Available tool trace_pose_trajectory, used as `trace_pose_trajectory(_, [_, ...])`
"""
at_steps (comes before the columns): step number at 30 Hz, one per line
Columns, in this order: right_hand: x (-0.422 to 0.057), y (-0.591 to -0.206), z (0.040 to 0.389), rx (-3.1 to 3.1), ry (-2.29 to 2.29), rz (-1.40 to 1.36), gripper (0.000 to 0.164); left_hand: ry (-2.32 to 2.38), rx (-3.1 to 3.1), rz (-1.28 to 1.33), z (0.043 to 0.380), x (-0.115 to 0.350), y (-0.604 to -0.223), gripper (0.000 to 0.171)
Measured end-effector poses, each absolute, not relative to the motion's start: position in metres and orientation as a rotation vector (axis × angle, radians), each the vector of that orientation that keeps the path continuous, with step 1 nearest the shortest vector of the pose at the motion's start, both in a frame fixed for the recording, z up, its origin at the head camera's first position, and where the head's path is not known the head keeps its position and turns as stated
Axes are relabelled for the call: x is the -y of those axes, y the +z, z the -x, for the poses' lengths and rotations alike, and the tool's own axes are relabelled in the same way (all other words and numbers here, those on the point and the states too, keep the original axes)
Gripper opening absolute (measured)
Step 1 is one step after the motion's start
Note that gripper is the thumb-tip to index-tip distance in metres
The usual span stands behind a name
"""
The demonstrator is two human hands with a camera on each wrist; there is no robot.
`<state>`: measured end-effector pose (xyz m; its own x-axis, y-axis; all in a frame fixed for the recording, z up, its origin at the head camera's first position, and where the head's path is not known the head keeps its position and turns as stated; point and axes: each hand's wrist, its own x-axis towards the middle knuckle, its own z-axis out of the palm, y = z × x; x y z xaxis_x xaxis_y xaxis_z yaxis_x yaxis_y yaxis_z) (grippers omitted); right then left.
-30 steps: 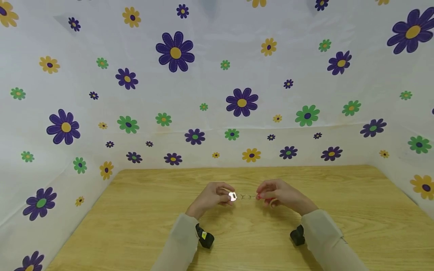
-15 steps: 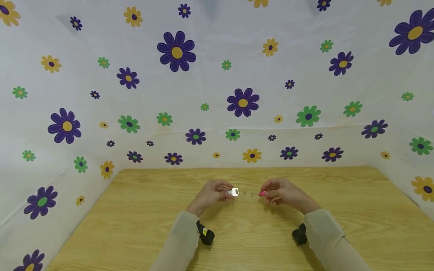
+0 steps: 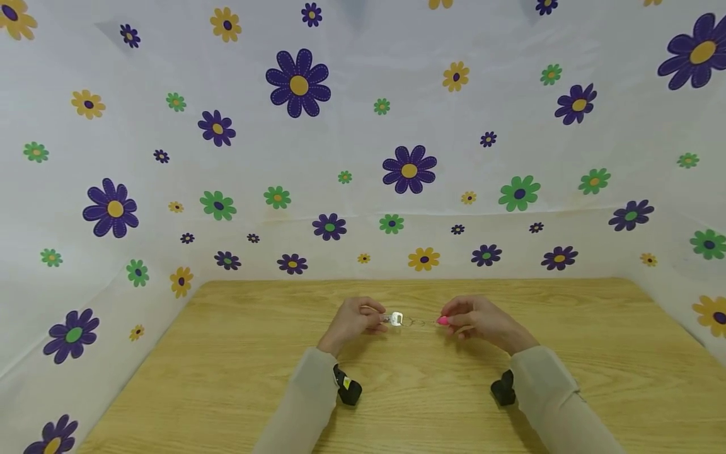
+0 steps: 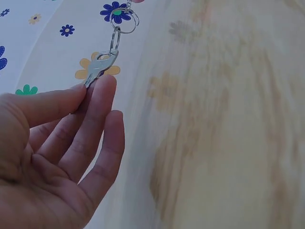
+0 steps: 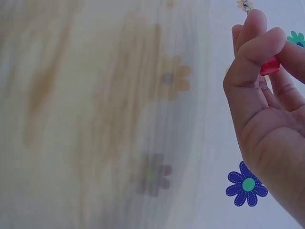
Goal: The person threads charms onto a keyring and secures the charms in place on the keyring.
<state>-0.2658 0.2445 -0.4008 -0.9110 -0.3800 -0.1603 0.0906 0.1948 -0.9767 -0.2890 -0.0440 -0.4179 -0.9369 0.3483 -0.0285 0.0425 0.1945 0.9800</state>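
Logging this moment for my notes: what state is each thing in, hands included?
left hand: pinches the key's blade, other fingers relaxed
key: held off the table, linked to the ring
ring: hangs between the hands on the chain
red piece: pinched in the fingers
right hand: grips the red piece
table: wooden, under both hands

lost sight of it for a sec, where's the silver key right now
In the head view the silver key hangs above the wooden table, pinched by the left hand, its ring chain running right to the right hand.
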Motion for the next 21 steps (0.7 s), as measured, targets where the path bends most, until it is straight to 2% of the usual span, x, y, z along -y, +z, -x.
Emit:
trace_pose_trajectory(11, [-0.245, -0.401, 0.271, -2.190, -1.740, 0.186, 0.026, 1.799, -2.280, -0.272, 0.292, 0.042, -0.419, 0.014])
trace_pose_trajectory(21, [-0.248, -0.399, 0.279, -2.235, -1.693, 0.178, 0.021, 1.791, -2.298, -0.196, 0.292, 0.038, -0.419, 0.013])
